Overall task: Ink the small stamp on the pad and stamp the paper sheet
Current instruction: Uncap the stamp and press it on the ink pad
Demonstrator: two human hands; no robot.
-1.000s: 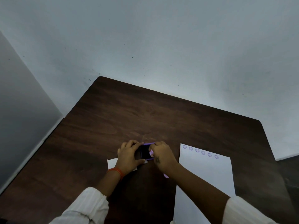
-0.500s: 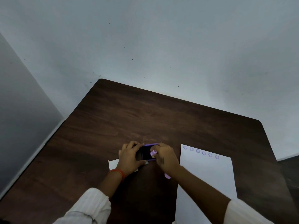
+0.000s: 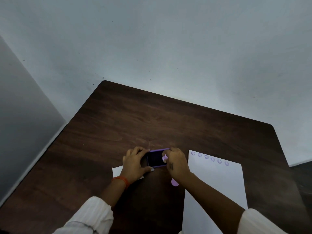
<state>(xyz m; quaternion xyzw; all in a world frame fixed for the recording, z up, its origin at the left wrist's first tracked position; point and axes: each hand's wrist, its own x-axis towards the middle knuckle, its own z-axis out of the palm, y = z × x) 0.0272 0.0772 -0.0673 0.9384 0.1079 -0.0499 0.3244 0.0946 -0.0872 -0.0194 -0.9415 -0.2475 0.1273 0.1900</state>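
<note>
Dark wooden table (image 3: 152,119) set against a pale wall (image 3: 168,39). Near the middle of the near half lies the ink pad (image 3: 156,158), a shallow purple-rimmed case, open, with a dark inked surface inside; nothing else is seen in it but the stamp end.

Left hand (image 3: 135,162): fingers curled round the left side of the pad, thumb along its near edge, gripping the case flat on the table. An orange band (image 3: 120,180) sits on that wrist. A small white slip (image 3: 118,171) lies under the hand, partly hidden.

Right hand (image 3: 177,162): fingers drawn together in a pinch on the small stamp (image 3: 165,157), pale lilac, which is at the right edge of the dark surface. Whether its face is touching the ink cannot be told.

A lilac round cap (image 3: 174,182) lies on the table just beside the right wrist, on the near side.

The paper sheet (image 3: 216,186) lies right of the pad, apart from it, under the right forearm. Six purple round prints (image 3: 209,158) run in a row along its far edge.

White sleeves (image 3: 91,217) cover both forearms at the near edge.
</note>
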